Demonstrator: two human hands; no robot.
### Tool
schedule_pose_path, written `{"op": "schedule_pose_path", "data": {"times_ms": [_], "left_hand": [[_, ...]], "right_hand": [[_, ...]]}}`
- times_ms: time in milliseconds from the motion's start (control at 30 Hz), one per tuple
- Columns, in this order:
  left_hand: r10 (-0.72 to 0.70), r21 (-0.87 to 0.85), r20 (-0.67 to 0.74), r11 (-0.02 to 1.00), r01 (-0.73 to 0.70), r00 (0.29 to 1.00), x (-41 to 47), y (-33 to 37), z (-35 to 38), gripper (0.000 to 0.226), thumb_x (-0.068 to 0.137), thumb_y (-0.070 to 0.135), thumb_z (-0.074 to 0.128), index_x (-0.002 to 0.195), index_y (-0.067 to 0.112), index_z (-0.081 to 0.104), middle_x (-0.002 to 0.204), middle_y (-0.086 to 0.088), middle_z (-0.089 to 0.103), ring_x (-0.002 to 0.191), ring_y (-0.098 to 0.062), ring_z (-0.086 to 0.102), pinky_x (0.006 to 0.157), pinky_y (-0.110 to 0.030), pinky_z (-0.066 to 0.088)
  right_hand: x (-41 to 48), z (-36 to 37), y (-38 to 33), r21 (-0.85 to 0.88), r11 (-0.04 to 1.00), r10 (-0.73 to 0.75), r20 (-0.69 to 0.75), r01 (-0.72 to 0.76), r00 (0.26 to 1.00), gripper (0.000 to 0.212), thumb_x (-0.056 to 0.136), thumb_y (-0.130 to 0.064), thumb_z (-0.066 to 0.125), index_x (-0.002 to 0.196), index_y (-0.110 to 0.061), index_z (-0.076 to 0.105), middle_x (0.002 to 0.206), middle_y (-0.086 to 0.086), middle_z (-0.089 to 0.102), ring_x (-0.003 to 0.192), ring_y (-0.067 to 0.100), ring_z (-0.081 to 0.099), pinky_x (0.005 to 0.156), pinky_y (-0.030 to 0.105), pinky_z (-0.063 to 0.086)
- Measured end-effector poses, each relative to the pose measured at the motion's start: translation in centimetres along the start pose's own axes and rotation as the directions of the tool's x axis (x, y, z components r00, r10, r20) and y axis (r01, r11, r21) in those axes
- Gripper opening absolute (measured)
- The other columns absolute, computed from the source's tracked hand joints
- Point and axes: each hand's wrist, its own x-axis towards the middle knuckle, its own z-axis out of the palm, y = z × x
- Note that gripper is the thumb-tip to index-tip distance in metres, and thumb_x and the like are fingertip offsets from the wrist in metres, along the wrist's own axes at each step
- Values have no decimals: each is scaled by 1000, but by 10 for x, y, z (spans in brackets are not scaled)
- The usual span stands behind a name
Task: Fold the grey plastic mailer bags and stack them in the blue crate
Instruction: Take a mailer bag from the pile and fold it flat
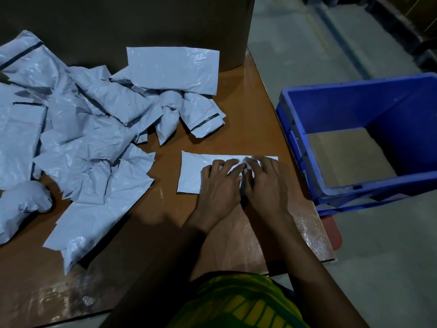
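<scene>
A folded grey mailer bag (191, 172) lies flat on the brown table near its right edge. My left hand (220, 183) and my right hand (264, 178) both press down on the bag, side by side, fingers spread toward its far edge. A heap of crumpled grey mailer bags (82, 129) covers the left half of the table. One smoother grey bag (175, 69) lies at the back of the heap. The blue crate (305, 147) stands on the floor to the right of the table; I see no bags inside it.
A large dark cardboard box (132, 22) stands at the back of the brown table (236, 110). The table's right edge runs close to the crate. Grey floor stretches to the right and behind. A red object (333, 230) shows under the table's right corner.
</scene>
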Motion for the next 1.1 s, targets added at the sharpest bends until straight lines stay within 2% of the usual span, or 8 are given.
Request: {"op": "schedule_pose_path", "data": {"times_ms": [100,333,433,533,600,733,1000,1100], "left_hand": [[-48,-128,-8,991,46,999,2,-10,-3,36,104,17,56,138,11,63,146,-10,59,133,-32,52,109,-49,39],[-5,-43,-9,999,4,1000,2,-14,0,40,99,27,50,133,11,64,141,-10,61,123,-32,57,99,-47,46],[-4,-103,-7,995,4,1000,-1,-15,-4,37,101,17,57,137,9,63,143,-12,59,130,-32,54,107,-48,44],[17,-156,-108,987,-34,994,-19,-11,-15,38,100,15,55,137,10,64,139,-12,63,127,-30,56,105,-45,46],[33,-115,-168,992,-53,985,-34,-13,-19,37,97,16,58,133,11,66,134,-10,66,123,-29,58,100,-43,48],[22,4,-163,1000,-22,986,-52,-31,-4,32,96,20,61,126,16,72,132,-8,67,123,-31,59,98,-48,49],[43,-115,-175,991,-64,984,-50,-42,-1,30,100,23,57,125,18,73,133,-4,66,126,-27,54,98,-53,49],[29,-196,-302,976,-92,953,-55,-43,-9,25,99,13,61,118,8,77,123,-11,71,116,-29,62,94,-50,53]], "right_hand": [[-7,6,1,-16,999,-39,-32,39,999,32,101,-22,57,128,-11,69,130,11,66,120,28,57,99,36,41],[-5,-1,3,47,999,2,60,-5,998,37,101,-27,59,133,-11,67,136,11,65,125,28,53,100,42,46],[-11,-13,2,42,999,-28,31,26,999,35,99,-26,66,131,-13,68,130,10,67,121,28,57,98,39,46],[-32,-17,2,56,996,-66,1,66,998,29,97,-22,68,124,-13,71,124,8,69,116,26,59,92,39,51],[-44,-15,6,93,992,-84,-11,85,996,28,99,-22,66,124,-13,71,126,6,67,118,25,59,96,37,49],[-50,-12,8,123,989,-86,-17,88,996,29,101,-23,63,127,-11,68,131,6,64,124,24,55,102,37,46],[-37,-20,-20,149,977,-151,-24,153,988,27,99,-19,64,124,-12,71,127,6,67,120,24,56,96,35,46],[-42,-8,-26,116,980,-166,33,161,986,26,99,-20,64,123,-15,72,125,5,67,117,24,57,93,37,49]]}}
